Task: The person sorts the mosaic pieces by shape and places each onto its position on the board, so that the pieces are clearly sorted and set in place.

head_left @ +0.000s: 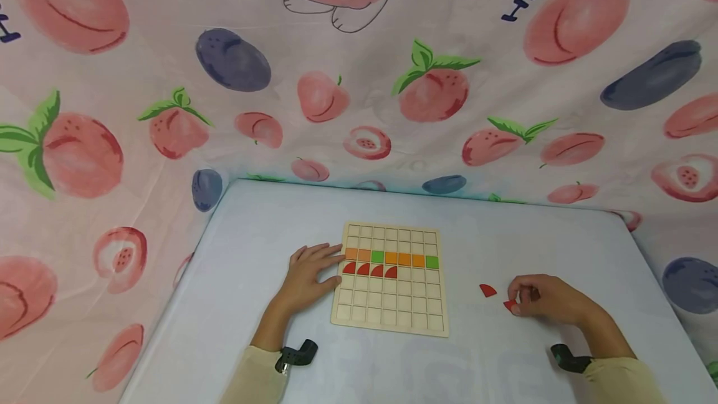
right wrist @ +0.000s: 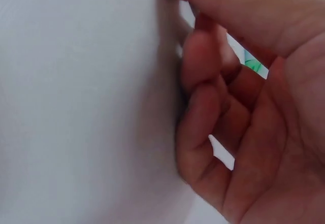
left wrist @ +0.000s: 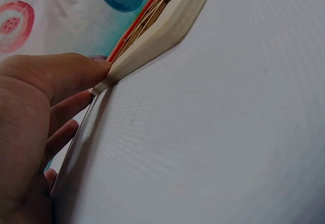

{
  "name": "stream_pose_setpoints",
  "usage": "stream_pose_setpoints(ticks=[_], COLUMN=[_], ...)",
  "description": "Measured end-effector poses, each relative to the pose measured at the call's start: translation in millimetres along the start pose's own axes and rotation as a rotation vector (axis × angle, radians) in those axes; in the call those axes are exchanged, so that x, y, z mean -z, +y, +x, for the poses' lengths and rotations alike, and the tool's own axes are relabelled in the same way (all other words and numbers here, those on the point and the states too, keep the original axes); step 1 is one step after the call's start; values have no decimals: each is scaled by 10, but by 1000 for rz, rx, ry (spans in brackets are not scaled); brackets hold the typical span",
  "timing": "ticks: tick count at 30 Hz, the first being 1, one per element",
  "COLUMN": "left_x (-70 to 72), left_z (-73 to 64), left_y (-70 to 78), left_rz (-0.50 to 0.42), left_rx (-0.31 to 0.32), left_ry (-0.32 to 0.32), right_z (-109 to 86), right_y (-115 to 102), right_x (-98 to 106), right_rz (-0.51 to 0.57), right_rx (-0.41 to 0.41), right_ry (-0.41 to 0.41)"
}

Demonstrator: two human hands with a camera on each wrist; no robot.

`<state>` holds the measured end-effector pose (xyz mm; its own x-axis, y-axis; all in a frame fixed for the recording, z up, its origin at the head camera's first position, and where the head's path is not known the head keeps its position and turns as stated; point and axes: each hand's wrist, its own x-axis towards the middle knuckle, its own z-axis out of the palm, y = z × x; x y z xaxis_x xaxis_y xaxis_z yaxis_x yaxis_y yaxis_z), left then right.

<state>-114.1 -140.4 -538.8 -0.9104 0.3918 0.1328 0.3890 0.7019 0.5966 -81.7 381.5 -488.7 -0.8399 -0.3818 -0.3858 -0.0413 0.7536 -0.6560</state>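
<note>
A wooden grid board [head_left: 389,310] lies on the white table. One of its rows carries orange and green squares [head_left: 404,259], and the row below has several red quarter-circle pieces [head_left: 363,269] in its left cells. My left hand [head_left: 307,276] rests at the board's left edge, thumb and extended fingertips touching it; the left wrist view has the thumb [left wrist: 76,74] against the wooden rim. To the right of the board, my right hand [head_left: 546,298] pinches a red quarter-circle piece [head_left: 509,306] at the table, its fingers curled. That piece is mostly hidden in the right wrist view.
Another red quarter-circle piece [head_left: 487,290] lies on the table between the board and my right hand. A fruit-printed cloth [head_left: 359,80] hangs behind and left of the white table [head_left: 269,217]. Each wrist wears a black camera mount [head_left: 297,354].
</note>
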Motion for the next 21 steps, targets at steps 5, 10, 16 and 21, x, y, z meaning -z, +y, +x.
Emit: stream_pose_setpoints(ticks=[5, 10, 16, 21], left_x=[-3, -17, -29, -34], left_z=[6, 7, 13, 12], left_y=[-7, -12, -34, -46], left_rz=[-7, 0, 11, 4], left_rx=[0, -2, -7, -13], left_ry=[-1, -1, 0, 6], right_z=[23, 17, 10, 36], right_y=[-16, -69, -101, -146], right_x=[-2, -17, -31, -43], right_rz=[7, -36, -49, -56], right_rx=[-42, -84, -113, -103], right_ry=[13, 34, 52, 52])
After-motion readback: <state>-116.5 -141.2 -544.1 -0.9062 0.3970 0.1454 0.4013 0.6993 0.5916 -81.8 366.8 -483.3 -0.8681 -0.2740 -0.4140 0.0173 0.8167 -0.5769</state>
